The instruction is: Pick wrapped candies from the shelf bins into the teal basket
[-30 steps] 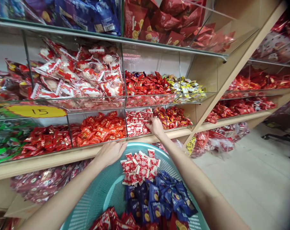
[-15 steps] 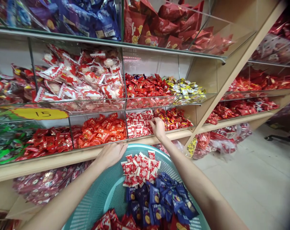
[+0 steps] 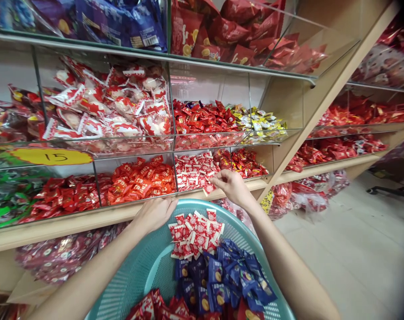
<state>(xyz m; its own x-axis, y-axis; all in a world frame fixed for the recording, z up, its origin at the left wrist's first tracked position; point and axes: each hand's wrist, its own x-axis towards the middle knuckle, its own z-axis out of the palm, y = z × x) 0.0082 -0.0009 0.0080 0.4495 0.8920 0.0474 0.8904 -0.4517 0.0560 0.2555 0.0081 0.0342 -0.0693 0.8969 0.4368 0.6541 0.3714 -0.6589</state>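
My right hand (image 3: 234, 187) is closed in a pinch on a small red-and-white wrapped candy (image 3: 209, 189), just in front of the shelf lip. Behind it is a bin of matching red-and-white candies (image 3: 193, 171). My left hand (image 3: 157, 214) is closed on the far left rim of a teal plastic basket (image 3: 135, 262), against the shelf's wooden edge; its fingertips are partly hidden. Inside the basket lie a heap of red-and-white candies (image 3: 197, 235), many dark blue packets (image 3: 218, 280) and red packets (image 3: 158, 306) at the near side.
Orange-red candies (image 3: 143, 180) fill the compartment to the left, and dark red ones (image 3: 250, 163) the one to the right. Clear panels and a glass shelf (image 3: 202, 66) divide the bins. A yellow "15" tag (image 3: 51, 156) hangs left. Bagged goods (image 3: 302, 198) sit on the floor.
My right hand has drawn back from the red-and-white candy bin, toward me and slightly right, with one candy now showing at its fingertips. My left hand and the basket are nearly unmoved.
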